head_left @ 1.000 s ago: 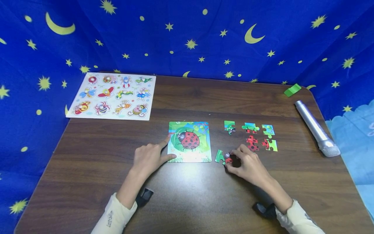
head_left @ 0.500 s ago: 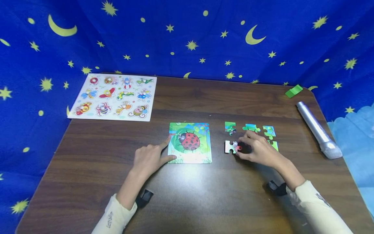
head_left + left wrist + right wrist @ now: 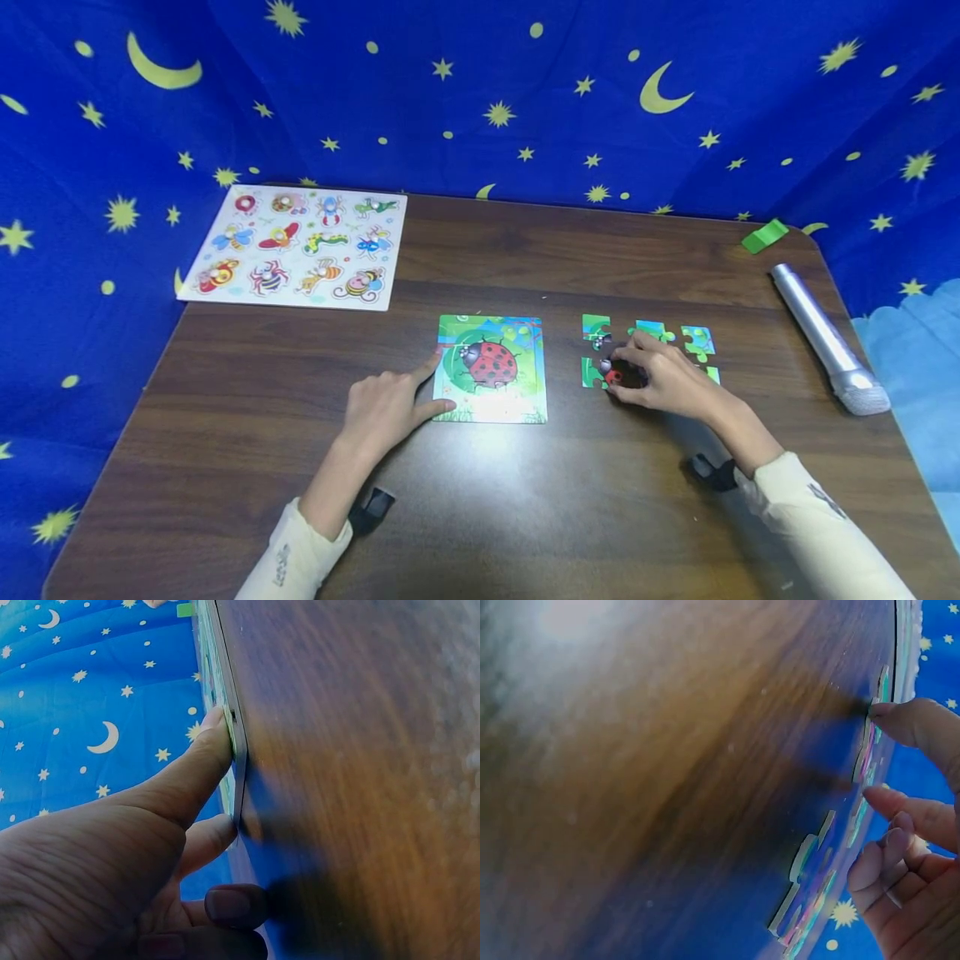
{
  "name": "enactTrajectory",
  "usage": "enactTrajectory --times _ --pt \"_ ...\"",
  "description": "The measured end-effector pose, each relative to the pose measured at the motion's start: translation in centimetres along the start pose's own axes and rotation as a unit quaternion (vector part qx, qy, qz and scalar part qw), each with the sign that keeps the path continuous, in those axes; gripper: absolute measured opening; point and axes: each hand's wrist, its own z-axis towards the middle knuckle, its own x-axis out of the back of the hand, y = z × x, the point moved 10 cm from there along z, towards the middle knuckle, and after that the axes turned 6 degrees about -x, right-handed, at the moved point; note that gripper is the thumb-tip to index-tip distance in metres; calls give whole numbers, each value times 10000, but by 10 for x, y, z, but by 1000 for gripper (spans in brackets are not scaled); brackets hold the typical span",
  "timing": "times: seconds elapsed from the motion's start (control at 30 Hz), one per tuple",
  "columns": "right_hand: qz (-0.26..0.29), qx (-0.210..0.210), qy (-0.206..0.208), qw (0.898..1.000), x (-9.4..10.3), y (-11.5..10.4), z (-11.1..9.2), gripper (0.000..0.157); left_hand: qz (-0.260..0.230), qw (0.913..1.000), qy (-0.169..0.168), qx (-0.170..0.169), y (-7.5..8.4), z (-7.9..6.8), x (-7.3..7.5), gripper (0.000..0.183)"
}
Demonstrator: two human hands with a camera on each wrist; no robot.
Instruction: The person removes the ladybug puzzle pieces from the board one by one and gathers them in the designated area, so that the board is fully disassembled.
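A square ladybug picture board [image 3: 491,367] lies on the table. My left hand [image 3: 384,417] rests at its left side, index finger and thumb spread and nearly straight; the left wrist view shows the thumb [image 3: 206,754] on the board's edge. To the board's right, my right hand [image 3: 667,379] holds a green-and-red jigsaw piece [image 3: 591,372] between thumb and index finger, close under a green corner piece [image 3: 596,325]. Beyond the hand lie a top-middle jigsaw piece [image 3: 651,329] and a blue-green corner piece [image 3: 699,340]. The hand covers other pieces, leaving a sliver of one [image 3: 713,374] showing.
A white knob puzzle board [image 3: 296,250] with insect pictures lies at the back left. A silver microphone [image 3: 828,337] lies along the right edge, with a green block [image 3: 765,237] behind it. A blue star-and-moon cloth [image 3: 480,83] hangs behind the table [image 3: 487,517].
My right hand has moved up and to the right with the jigsaw piece, which has turned straight and sits beneath the green corner piece. The left hand has stayed at the board.
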Motion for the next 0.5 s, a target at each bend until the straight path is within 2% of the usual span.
enactTrajectory --times 0.13,0.23,0.33,0.4,0.5 --pt "-56 298 264 9992 4 -14 -2 53 49 10000 18 -29 1 0 2 81" --pt "-84 650 427 9969 5 -35 -2 56 99 9999 21 -37 2 -1 3 81" --pt "7 868 400 9954 -1 -58 1 56 165 9998 44 -66 5 -2 4 81" --pt "69 882 312 9956 -6 -72 4 54 217 9995 138 -182 12 -3 6 80" --pt "107 789 112 9968 -16 -90 11 58 391 9973 333 -518 31 -5 8 75"
